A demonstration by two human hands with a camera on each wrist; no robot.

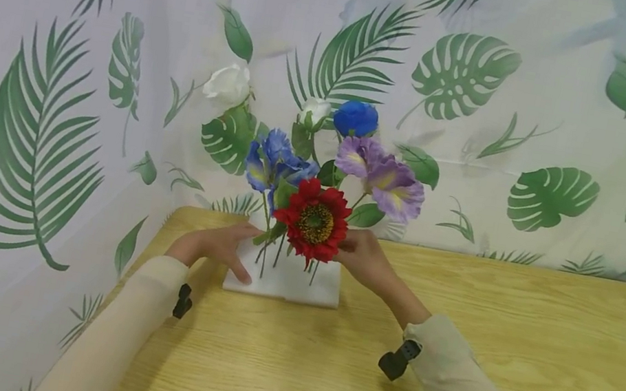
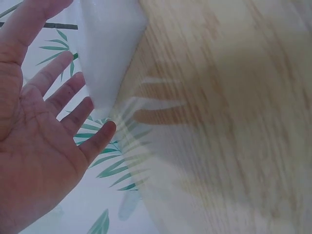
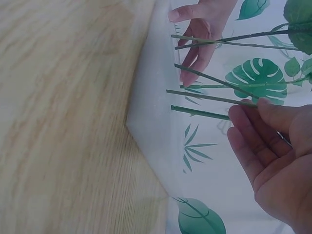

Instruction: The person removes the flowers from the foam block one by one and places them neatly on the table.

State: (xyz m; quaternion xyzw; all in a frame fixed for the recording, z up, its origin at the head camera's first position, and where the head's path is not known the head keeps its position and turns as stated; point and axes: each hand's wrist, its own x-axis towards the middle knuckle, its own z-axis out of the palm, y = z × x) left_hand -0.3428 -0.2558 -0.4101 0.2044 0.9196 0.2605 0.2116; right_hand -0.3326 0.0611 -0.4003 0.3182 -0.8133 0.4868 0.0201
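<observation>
Artificial flowers stand with their stems in a white foam block [image 1: 296, 290]: a red sunflower [image 1: 316, 220] in front, a blue iris [image 1: 277, 165], a purple iris [image 1: 382, 176], a blue rose [image 1: 356, 119] and two white roses [image 1: 228, 84]. My right hand [image 1: 367, 261] pinches a thin green flower stem [image 3: 209, 97] between thumb and forefinger, a little above the foam; which bloom it bears I cannot tell. At the block's left end is my left hand [image 1: 216, 245], its fingers spread and its thumb at the foam's front. Its palm [image 2: 44, 141] shows plainly in the left wrist view.
The block stands near the back left of a wooden table [image 1: 483, 337]. Close behind and to the left hangs a white cloth [image 1: 140, 67] printed with green leaves. Black wrist cameras [image 1: 398, 359] are strapped below both hands.
</observation>
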